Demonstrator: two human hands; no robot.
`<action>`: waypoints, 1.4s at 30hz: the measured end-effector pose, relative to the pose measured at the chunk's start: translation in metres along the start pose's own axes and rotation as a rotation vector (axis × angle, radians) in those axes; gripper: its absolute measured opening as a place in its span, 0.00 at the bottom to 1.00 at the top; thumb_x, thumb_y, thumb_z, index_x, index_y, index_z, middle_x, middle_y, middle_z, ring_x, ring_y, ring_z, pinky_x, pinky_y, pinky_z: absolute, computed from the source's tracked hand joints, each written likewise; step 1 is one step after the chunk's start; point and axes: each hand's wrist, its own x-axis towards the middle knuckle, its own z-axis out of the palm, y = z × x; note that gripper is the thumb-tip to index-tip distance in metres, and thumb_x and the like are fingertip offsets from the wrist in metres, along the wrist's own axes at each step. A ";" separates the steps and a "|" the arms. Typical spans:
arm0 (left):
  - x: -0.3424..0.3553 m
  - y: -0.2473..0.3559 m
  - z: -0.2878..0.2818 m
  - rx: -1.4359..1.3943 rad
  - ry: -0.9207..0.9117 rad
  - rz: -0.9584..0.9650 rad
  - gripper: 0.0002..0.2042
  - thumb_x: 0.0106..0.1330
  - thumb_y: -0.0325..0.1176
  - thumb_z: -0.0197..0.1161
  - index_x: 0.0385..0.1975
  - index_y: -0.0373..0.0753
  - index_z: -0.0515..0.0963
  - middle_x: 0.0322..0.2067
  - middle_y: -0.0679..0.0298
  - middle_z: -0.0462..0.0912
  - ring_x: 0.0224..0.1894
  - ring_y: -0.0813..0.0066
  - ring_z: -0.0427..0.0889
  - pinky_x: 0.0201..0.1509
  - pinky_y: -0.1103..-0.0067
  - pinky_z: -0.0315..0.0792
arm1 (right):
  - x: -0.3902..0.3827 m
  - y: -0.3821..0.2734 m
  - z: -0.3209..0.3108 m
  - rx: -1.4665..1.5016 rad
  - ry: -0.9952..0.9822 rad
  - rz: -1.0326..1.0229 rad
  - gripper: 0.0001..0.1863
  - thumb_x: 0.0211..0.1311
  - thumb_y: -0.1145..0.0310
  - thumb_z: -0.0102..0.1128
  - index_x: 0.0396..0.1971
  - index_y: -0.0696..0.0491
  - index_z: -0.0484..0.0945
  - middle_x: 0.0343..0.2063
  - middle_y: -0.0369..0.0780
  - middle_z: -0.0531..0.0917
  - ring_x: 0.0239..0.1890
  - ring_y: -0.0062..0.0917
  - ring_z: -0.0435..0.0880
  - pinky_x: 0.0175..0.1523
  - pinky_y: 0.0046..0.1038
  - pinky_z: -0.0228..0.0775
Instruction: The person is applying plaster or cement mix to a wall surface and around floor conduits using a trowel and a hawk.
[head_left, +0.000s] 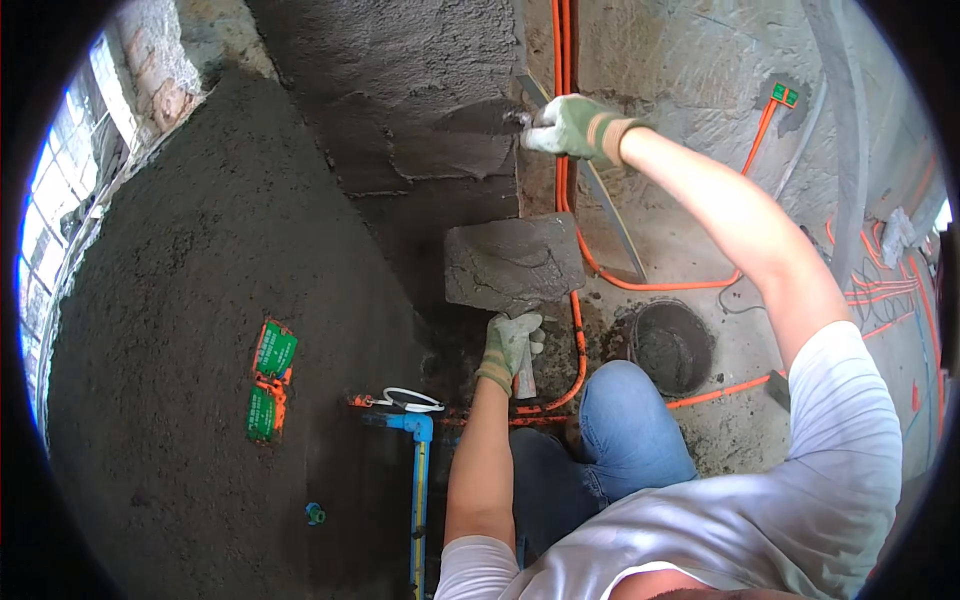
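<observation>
Here's the left hand point(508, 346), gloved in white and green, just off centre towards 5 o'clock, its fingers wrapped firmly around the pale handle point(525, 378) of a rectangular grey board point(466, 258). And there's the board itself, almost dead centre and a touch towards 1 o'clock, broad face up, a ridged smear of wet mortar point(530, 270) across it! Up at 1 o'clock, the right hand point(578, 128), gloved to match, is clenched around a tool point(515, 118) that is mostly hidden; only a small metallic glint shows at the fist's 9 o'clock side, right by the edge of the dark, plastered far wall point(420, 90). That wall fills 12 o'clock, rough higher up and smoother lower down, with a ragged ridge running across it. Over at 9 o'clock, a second grey wall point(190, 280) sweeps wide, two green box covers point(277, 350) set into it one above the other, between 8 and 9. At 7 o'clock a white cable loop point(412, 400) pokes out, and a blue pipe point(420, 500) drops towards 6. Orange conduits point(563, 60) come down from between 12 and 1, passing behind the right hand, while a straight strip point(612, 222) leans at a slant around 2. Between 3 and 4 sits a round dark bucket point(705, 350) with grey mix inside, close by a bent knee in blue jeans point(630, 415) between 4 and 5.
</observation>
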 end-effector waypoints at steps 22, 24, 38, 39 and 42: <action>-0.050 0.016 -0.050 -0.043 0.026 0.095 0.12 0.55 0.34 0.68 0.34 0.33 0.82 0.24 0.60 0.81 0.21 0.69 0.80 0.23 0.76 0.76 | -0.030 -0.107 0.080 -0.214 -0.345 0.032 0.26 0.64 0.52 0.40 0.45 0.56 0.79 0.46 0.50 0.81 0.49 0.42 0.81 0.54 0.35 0.73; -0.047 0.005 -0.060 -0.108 0.024 0.095 0.12 0.54 0.32 0.68 0.35 0.33 0.81 0.26 0.60 0.81 0.23 0.70 0.81 0.24 0.76 0.77 | 0.000 -0.123 0.077 -0.127 -0.187 -0.029 0.25 0.58 0.50 0.51 0.45 0.55 0.81 0.44 0.50 0.82 0.48 0.43 0.82 0.52 0.38 0.73; -0.046 -0.009 -0.056 -0.119 -0.004 0.073 0.12 0.55 0.31 0.68 0.38 0.36 0.80 0.32 0.62 0.82 0.27 0.69 0.82 0.25 0.75 0.77 | 0.076 -0.152 -0.033 -0.137 0.040 -0.192 0.23 0.50 0.51 0.62 0.37 0.56 0.84 0.32 0.46 0.85 0.39 0.36 0.84 0.47 0.35 0.73; -0.045 -0.009 -0.057 -0.117 -0.003 0.071 0.12 0.55 0.31 0.68 0.38 0.36 0.80 0.32 0.62 0.82 0.27 0.69 0.82 0.25 0.75 0.77 | 0.075 -0.152 -0.038 -0.130 0.091 -0.170 0.24 0.50 0.50 0.63 0.40 0.55 0.84 0.34 0.46 0.85 0.40 0.35 0.84 0.49 0.33 0.73; -0.043 -0.003 -0.055 -0.149 0.013 0.085 0.11 0.55 0.31 0.69 0.37 0.37 0.80 0.31 0.62 0.82 0.26 0.69 0.82 0.24 0.76 0.77 | 0.069 -0.151 -0.059 -0.076 0.217 -0.204 0.25 0.54 0.48 0.62 0.41 0.55 0.84 0.29 0.44 0.85 0.35 0.30 0.84 0.46 0.31 0.72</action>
